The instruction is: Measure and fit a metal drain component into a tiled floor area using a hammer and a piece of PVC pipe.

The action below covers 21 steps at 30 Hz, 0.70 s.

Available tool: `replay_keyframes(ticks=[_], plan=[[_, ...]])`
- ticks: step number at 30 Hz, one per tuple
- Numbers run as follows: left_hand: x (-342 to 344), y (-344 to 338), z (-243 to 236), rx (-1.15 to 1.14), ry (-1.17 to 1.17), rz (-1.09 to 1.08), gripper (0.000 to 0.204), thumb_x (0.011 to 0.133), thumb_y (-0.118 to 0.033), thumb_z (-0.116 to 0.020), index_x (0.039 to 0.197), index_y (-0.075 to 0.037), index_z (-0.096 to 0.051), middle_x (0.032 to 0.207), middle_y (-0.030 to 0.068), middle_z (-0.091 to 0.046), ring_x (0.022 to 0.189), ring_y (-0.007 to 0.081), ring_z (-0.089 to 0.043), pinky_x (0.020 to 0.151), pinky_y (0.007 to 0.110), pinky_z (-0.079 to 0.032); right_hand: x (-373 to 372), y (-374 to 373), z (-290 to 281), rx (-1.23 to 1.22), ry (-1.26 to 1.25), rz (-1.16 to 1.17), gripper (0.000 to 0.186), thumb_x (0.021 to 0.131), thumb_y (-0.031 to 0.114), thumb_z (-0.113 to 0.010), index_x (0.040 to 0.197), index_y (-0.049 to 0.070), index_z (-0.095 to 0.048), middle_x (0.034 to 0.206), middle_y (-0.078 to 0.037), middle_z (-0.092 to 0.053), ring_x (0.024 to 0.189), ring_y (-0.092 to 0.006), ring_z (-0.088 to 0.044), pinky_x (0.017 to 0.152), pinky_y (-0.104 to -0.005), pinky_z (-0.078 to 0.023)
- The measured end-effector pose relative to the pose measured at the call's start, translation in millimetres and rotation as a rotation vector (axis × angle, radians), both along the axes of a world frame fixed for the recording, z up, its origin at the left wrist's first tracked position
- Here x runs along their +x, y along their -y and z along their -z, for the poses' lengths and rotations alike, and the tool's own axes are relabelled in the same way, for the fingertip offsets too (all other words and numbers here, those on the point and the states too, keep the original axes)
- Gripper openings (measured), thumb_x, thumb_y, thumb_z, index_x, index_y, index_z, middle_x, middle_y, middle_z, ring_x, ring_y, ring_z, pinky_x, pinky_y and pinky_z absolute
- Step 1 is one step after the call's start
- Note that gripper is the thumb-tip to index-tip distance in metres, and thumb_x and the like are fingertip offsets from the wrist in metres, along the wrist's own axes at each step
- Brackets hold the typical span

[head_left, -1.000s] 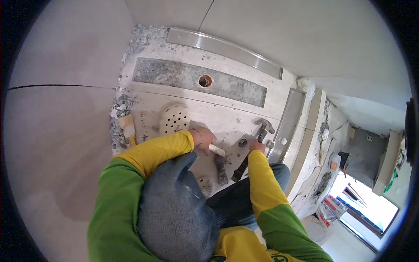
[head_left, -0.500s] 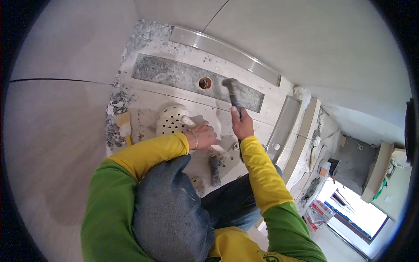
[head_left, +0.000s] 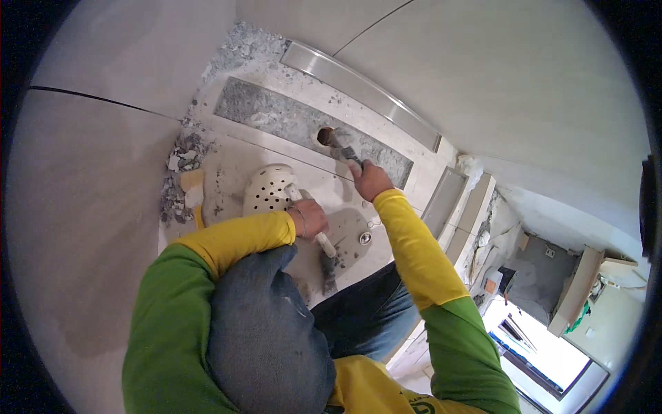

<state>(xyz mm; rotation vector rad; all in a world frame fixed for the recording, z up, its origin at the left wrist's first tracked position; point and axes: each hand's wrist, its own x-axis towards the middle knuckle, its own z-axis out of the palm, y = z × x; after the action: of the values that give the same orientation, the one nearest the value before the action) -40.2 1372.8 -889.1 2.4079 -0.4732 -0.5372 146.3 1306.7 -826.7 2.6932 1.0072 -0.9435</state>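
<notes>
— Two hands: how are they posed?
— Left hand (head_left: 308, 218) bent inward, gripping a white-handled chisel (head_left: 323, 248) near the white clog (head_left: 270, 189); right hand (head_left: 370, 181) stretched far, clasping a hammer (head_left: 340, 148) at the drain hole (head_left: 324, 136) in the grey channel (head_left: 276, 117).

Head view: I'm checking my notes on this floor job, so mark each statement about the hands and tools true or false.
1. The right hand holds a hammer by the round drain hole. True.
2. The left hand is empty. False: it grips a pale-handled chisel.
3. A perforated white clog lies beside the left hand. True.
4. Both sleeves are blue. False: they are yellow and green.
</notes>
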Motion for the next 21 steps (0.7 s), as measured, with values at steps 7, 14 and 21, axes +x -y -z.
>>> replay_keyframes(ticks=[7,14,21], plan=[[-16,-3,14,0.033,0.002,-0.005,0.024,0.067,-0.028,-0.072,0.089,-0.019,-0.071,0.078,0.0062,-0.068,0.083,0.0283,-0.067,0.08,0.043,-0.051,-36,-21,-42,0.418,-0.057,0.063,0.062,0.096,0.053,-0.04,0.103,-0.006,-0.054,0.084,-0.035,-0.061,0.086,-0.0514,-0.06,0.076,-0.0557,-0.047],[-4,3,18,0.012,0.08,0.032,0.026,0.065,-0.031,-0.074,0.088,-0.019,-0.071,0.088,0.006,-0.07,0.091,0.0284,-0.067,0.08,0.043,-0.05,7,1,0,0.007,0.013,-0.013,0.069,0.095,0.058,-0.036,0.1,-0.008,-0.057,0.09,-0.036,-0.062,0.091,-0.0513,-0.06,0.083,-0.0534,-0.048],[-6,-3,8,0.031,-0.031,0.047,0.029,0.063,-0.029,-0.075,0.09,-0.018,-0.071,0.09,0.0066,-0.07,0.091,0.0282,-0.067,0.079,0.045,-0.051,-31,-25,-51,0.412,-0.001,0.031,0.052,0.095,0.049,-0.046,0.098,-0.002,-0.055,0.081,-0.032,-0.063,0.079,-0.05,-0.061,0.072,-0.0536,-0.049]])
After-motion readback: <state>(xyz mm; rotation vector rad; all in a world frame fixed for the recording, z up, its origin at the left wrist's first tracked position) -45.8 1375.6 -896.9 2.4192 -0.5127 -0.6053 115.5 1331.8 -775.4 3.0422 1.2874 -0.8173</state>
